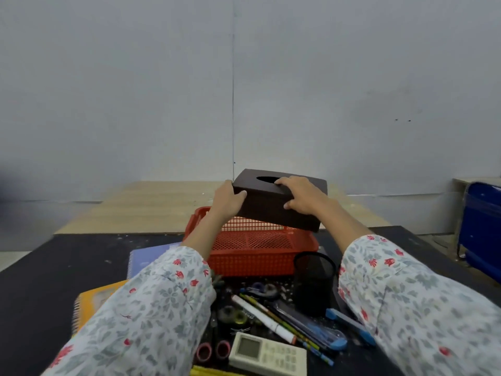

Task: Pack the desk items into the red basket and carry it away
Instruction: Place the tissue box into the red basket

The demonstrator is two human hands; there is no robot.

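A dark brown tissue box with an oval slot on top is held tilted above the red mesh basket. My left hand grips its left end and my right hand lies over its top right. The basket stands on the black desk and looks empty where I can see into it. In front of it lie a black mesh pen cup, pens and pencils, a white remote, tape rolls, a blue notebook and an orange notebook.
A pale wooden tabletop stretches behind the black desk up to the grey wall. A blue bin stands on the right. Scissors and a blue cutter lie among the desk items.
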